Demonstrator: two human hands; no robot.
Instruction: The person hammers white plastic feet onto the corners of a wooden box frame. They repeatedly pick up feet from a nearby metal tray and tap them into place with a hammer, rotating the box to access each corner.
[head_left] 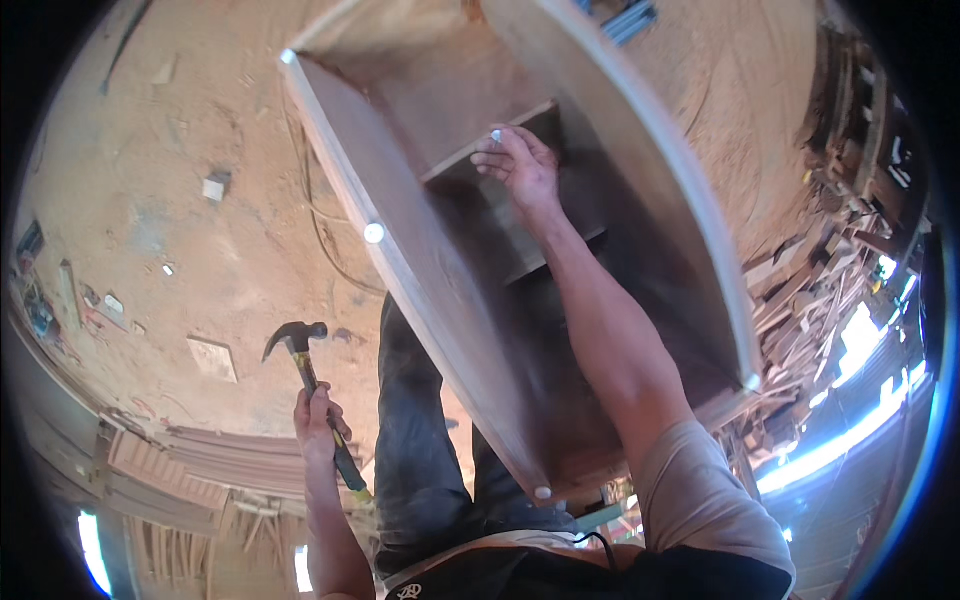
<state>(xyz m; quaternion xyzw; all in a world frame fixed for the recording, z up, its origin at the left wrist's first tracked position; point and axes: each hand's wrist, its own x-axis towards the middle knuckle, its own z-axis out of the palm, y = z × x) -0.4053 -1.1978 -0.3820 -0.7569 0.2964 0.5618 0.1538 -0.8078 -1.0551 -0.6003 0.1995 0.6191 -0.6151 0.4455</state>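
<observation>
A claw hammer (347, 464) with a dark head and a black-and-yellow handle stands upright in my left hand (316, 418), fingers wrapped round the grip. My right hand (530, 178) reaches over a wooden box-like furniture piece (440, 290), its fingertips pinching a small round white button-like piece (496, 135). Similar white buttons sit on the rim of the wooden piece, one midway along the left edge (374, 233) and others at its corners. Inside it, a cross board (490, 145) lies under my right hand.
Sandy, dusty ground surrounds the piece, with a small pale block (214, 186) and a flat wood offcut (212, 358) to the left. A cable (320, 215) runs beside the piece. Scrap wood (830, 285) is heaped at right; stacked boards (165, 470) lie at lower left.
</observation>
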